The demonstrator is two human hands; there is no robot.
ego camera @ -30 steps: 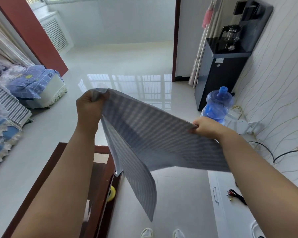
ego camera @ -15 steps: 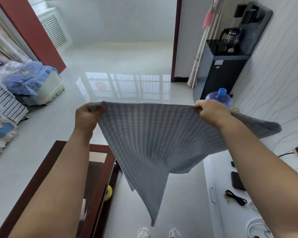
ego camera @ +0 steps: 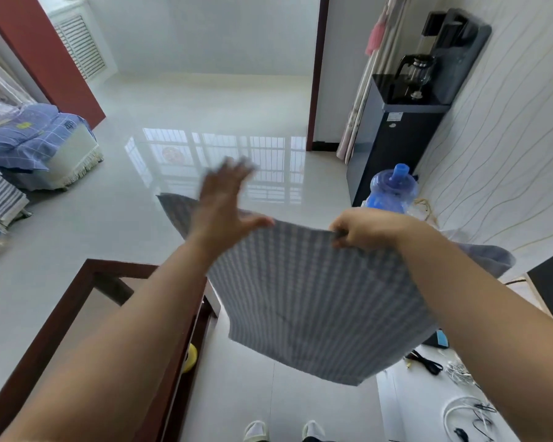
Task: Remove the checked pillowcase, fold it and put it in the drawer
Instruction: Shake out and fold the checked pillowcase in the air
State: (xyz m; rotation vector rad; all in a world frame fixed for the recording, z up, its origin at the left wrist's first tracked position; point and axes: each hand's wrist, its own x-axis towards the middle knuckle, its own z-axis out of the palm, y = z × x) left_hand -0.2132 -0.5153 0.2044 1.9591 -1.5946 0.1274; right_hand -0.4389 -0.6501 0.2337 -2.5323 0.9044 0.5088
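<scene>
The room was wide, with a glossy pale tiled floor [ego camera: 160, 237] that mirrored a barred window. Along the person's left lay a heap of blue checked bedding [ego camera: 29, 135]; against the right wall stood a black water dispenser [ego camera: 396, 129] with a blue water bottle [ego camera: 391, 189] at its foot. Close in on the left was a dark wooden table [ego camera: 87, 282] with a glass top, and low on the right a white cabinet [ego camera: 428, 406] strewn with cables.

In the middle of the view hung the checked pillowcase [ego camera: 316, 301], a grey-blue cloth held in the air above the floor, between the table and the cabinet. It was off its pillow, for no pillow showed inside it or near it, so the removing part of the task looked finished. It hung as a rough rectangle, seemingly doubled, with one loose corner trailing off to the right behind the forearm.

The right hand [ego camera: 364, 229] was clenched on the cloth's upper edge, pinching it firmly. The left hand [ego camera: 224, 205] was spread wide with fingers apart and blurred; it gripped nothing, though its thumb lay close to the top edge and whether it touched could not be told.

The folding seemed partway through at best. Further folds and the stowing were left, and no open drawer could be seen; the cabinet front showed only a small handle [ego camera: 384, 374].
</scene>
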